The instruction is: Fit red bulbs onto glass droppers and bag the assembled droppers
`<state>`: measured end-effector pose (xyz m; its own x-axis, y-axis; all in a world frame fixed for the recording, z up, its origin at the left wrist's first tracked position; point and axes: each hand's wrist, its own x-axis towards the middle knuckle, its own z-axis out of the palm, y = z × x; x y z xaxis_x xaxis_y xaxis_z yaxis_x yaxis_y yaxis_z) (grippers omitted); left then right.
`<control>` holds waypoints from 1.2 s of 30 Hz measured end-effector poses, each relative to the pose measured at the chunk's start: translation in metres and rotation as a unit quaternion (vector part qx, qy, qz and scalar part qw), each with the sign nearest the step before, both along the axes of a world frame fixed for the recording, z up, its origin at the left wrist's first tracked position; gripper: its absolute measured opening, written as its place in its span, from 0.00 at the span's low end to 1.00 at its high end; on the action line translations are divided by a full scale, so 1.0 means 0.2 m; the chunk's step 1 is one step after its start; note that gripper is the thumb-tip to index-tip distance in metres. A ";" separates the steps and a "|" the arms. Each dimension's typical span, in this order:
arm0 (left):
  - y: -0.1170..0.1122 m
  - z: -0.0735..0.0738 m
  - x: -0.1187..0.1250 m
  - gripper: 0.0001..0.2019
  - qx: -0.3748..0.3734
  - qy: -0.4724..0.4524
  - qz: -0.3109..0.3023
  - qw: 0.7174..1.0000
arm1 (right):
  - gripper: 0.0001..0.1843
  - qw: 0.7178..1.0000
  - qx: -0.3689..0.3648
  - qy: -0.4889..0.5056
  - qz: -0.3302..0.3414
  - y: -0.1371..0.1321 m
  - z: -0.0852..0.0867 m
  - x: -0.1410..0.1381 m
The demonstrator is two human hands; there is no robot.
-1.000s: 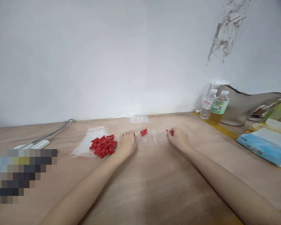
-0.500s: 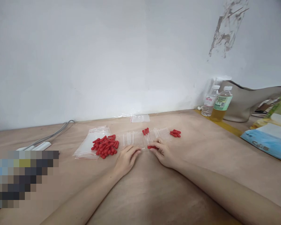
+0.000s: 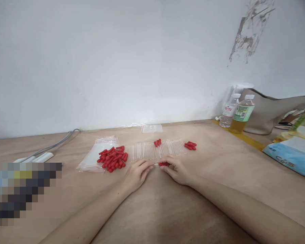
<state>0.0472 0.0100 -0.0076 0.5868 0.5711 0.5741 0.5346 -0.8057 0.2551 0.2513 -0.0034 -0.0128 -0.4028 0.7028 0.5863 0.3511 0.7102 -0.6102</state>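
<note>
Between the fingers of my left hand (image 3: 139, 173), closed in a pinch, is a thin clear dropper tube (image 3: 156, 164) lying level. My right hand (image 3: 177, 170) pinches a red rubber dropper bulb (image 3: 163, 164) with its open end toward the tube. Tube and bulb now meet; how deep the tube sits inside is too small to tell. Just beyond the hands lie rows of loose clear tubes (image 3: 141, 151), with a few red-capped droppers (image 3: 157, 143) among them. Left of these is a heap of red bulbs (image 3: 112, 159); a smaller bulb group (image 3: 190, 145) lies to the right.
Flat clear zip bags (image 3: 87, 161) lie under and beside the bulb heap; another bag (image 3: 151, 128) is by the wall. Two bottles (image 3: 241, 115), a grey container (image 3: 260, 117) and a blue tissue pack (image 3: 289, 157) stand at right. A grey cable (image 3: 58, 144) runs at left.
The gap between tube and bulb has closed, the two hands coming slightly nearer each other. The view has shifted a little.
</note>
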 end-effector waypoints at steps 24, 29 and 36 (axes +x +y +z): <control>-0.01 -0.03 0.00 0.12 0.032 -0.005 -0.050 0.998 | 0.10 0.992 0.113 -0.052 -0.001 0.01 -0.05 0.02; -0.02 -0.03 0.01 0.12 0.056 0.026 -0.051 0.997 | 0.10 0.989 0.124 -0.081 -0.001 0.01 -0.05 0.01; -0.01 -0.03 0.02 0.12 0.102 0.049 -0.020 0.993 | 0.10 0.994 0.084 -0.068 -0.015 0.04 -0.03 -0.01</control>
<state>0.0513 0.0080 -0.0140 0.6658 0.4230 0.6146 0.5146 -0.8568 0.0322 0.2496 0.0037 -0.0192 -0.4673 0.6120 0.6380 0.4451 0.7864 -0.4283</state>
